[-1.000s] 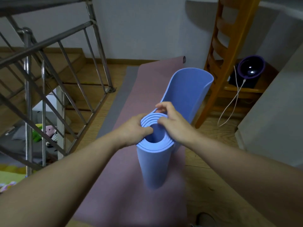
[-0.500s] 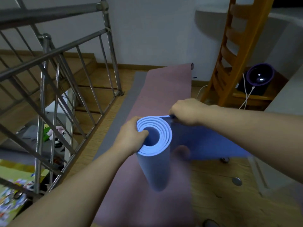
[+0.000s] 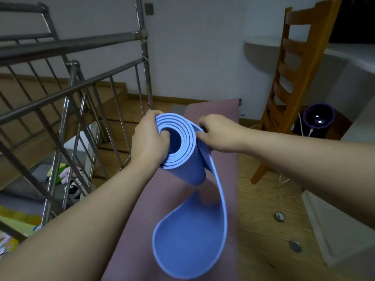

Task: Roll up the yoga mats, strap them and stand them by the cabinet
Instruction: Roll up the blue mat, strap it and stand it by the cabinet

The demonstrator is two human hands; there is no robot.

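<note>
A blue yoga mat (image 3: 182, 165) is held upright in the air, mostly rolled, its spiral top end facing me. My left hand (image 3: 149, 138) grips the roll's top rim, thumb inside the core. My right hand (image 3: 218, 132) pinches the loose outer layer on the roll's right side. The unrolled tail (image 3: 190, 236) curves down and toward me in a wide loop. Under it a pink mat (image 3: 213, 112) lies flat on the floor, with a grey mat (image 3: 177, 108) showing at its far left edge.
A steel stair railing (image 3: 81, 88) and open stairwell run along the left. A wooden ladder-back chair (image 3: 292, 78) stands at right, with a purple round device (image 3: 318, 116) and white cable behind it. A white cabinet side (image 3: 345, 220) is at the right edge.
The roll has been lifted and turned. The loose tail, stretched out to the right half a second ago, now hangs down toward me. My right hand moved in against the roll.
</note>
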